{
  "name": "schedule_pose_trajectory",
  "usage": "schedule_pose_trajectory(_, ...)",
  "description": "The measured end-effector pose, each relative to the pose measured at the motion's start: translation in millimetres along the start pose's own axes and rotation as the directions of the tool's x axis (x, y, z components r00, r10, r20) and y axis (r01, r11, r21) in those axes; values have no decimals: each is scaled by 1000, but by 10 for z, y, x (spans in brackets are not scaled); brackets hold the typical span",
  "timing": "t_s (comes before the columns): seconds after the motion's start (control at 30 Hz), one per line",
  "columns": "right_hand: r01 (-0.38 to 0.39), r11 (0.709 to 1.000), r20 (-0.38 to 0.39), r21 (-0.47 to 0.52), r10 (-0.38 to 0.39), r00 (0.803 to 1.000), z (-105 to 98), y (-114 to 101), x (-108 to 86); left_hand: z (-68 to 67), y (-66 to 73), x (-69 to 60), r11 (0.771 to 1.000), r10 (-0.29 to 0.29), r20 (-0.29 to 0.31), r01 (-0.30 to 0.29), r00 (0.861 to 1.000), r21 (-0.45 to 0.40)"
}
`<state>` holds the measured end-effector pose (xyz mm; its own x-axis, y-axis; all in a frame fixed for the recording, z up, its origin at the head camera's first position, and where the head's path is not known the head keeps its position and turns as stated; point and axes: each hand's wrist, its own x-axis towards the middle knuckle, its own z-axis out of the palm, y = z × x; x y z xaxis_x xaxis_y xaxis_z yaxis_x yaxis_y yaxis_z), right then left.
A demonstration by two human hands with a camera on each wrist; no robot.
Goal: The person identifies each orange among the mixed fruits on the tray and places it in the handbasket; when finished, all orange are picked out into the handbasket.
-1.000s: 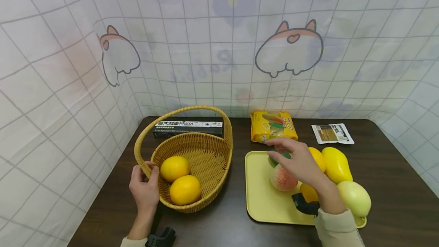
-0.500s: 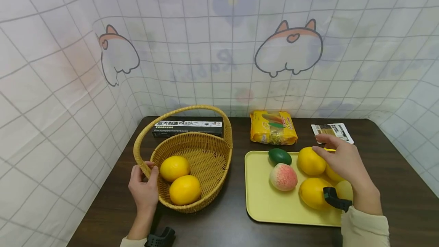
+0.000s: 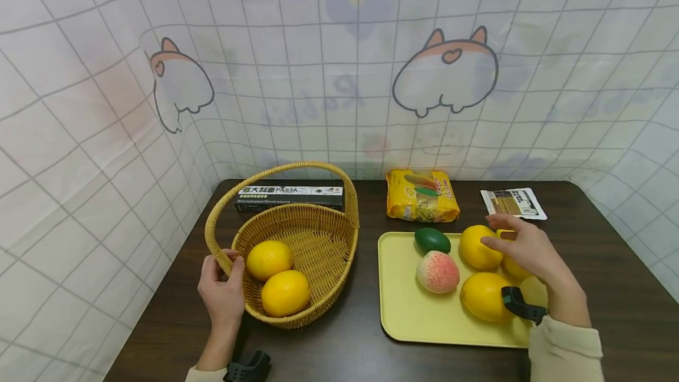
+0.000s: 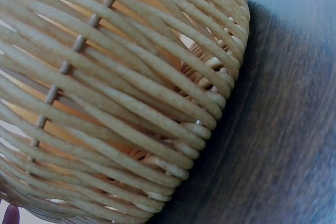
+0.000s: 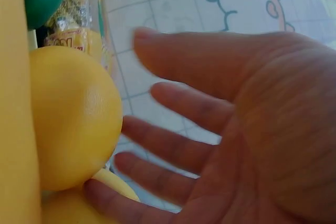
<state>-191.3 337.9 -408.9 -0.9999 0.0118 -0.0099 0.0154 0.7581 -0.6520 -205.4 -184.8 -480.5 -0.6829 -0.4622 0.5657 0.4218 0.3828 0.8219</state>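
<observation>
My left hand [image 3: 221, 293] grips the foot of the handle on the left side of a wicker basket [image 3: 329, 252]. Two lemons [image 3: 286, 293] lie inside; the left wrist view shows mostly the basket's woven wall [image 4: 105, 93]. Over the right part of a yellow tray [image 3: 403, 317], my right hand [image 3: 533, 255] hovers with fingers spread, holding nothing. Close to its fingertips is a lemon [image 5: 76, 119], with a second lemon [image 3: 483, 297] nearer me. A mango [image 3: 518, 271] is partly hidden under the hand, and a pale green round fruit [image 3: 537, 292] sits mostly behind the wrist.
A peach [image 3: 438, 272] and a dark green fruit [image 3: 432, 241] share the tray. Behind stand a yellow food packet [image 3: 421, 196], a small white sachet [image 3: 514, 203] and a black pasta box [image 3: 289, 199]. A grid-patterned curtain closes off the back and sides.
My right hand has moved right, from above the peach and green fruit to above the lemons and mango, then dipped slightly. The left hand and basket stay put.
</observation>
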Motion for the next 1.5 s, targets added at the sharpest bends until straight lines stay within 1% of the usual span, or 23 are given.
schedule_pose_trajectory(0.13, 1, 1000, 56, -13, 0, 998, 13, -3, 4, 7, 6, -5, 1000, -4, -2, 4, 1000, -6)
schedule_pose_trajectory(0.3, 0, 1000, 100, -31, 3, 995, 24, -1, -3, 12, 2, -5, 1000, -8, -4, 8, 1000, -2)
schedule_pose_trajectory(0.43, 26, 1000, 111, -17, -24, 994, 42, 2, -4, 14, -17, -12, 1000, -12, -6, 12, 1000, -6)
schedule_pose_trajectory(0.57, 22, 1000, 124, -4, -22, 992, 49, 3, -36, 27, -39, -26, 1000, -16, 0, 16, 1000, -9)
schedule_pose_trajectory(0.67, 31, 999, 136, -8, -30, 990, 25, -30, -62, 37, -19, -14, 1000, -22, 4, 22, 1000, -7)
schedule_pose_trajectory(0.73, 51, 998, 146, -36, -45, 988, -6, -64, -59, 39, 27, 2, 1000, -23, 0, 23, 1000, -6)
schedule_pose_trajectory(0.83, 82, 992, 173, -96, -64, 983, -66, -114, -27, 34, 176, 15, 1000, -13, -7, 13, 1000, -5)
schedule_pose_trajectory(0.93, 110, 984, 223, -143, -76, 972, -129, -122, 5, 33, 315, 11, 1000, 2, 1, -2, 1000, -5)
schedule_pose_trajectory(0.97, 123, 982, 240, -146, -85, 967, -148, -116, 19, 36, 350, 9, 1000, 6, 2, -6, 1000, -2)
schedule_pose_trajectory(1.03, 153, 979, 267, -137, -112, 957, -176, -96, 48, 40, 373, 4, 1000, 4, 4, -4, 1000, 1)
schedule_pose_trajectory(1.1, 177, 977, 277, -122, -138, 951, -187, -64, 81, 41, 386, 1, 1000, 1, 3, -1, 1000, 5)
schedule_pose_trajectory(1.13, 186, 977, 277, -109, -150, 949, -187, -43, 97, 40, 381, -1, 1000, 0, 1, 0, 1000, 7)
schedule_pose_trajectory(1.27, 171, 985, 280, -33, -155, 947, -160, 57, 152, 26, 346, -13, 1000, -7, -2, 7, 1000, 3)
schedule_pose_trajectory(1.37, 144, 989, 294, 27, -145, 945, -131, 132, 185, 20, 231, -20, 1000, -11, -2, 11, 1000, 1)
schedule_pose_trajectory(1.5, 144, 987, 317, 77, -161, 934, -97, 188, 236, 14, 48, -15, 1000, -18, 0, 18, 1000, -4)
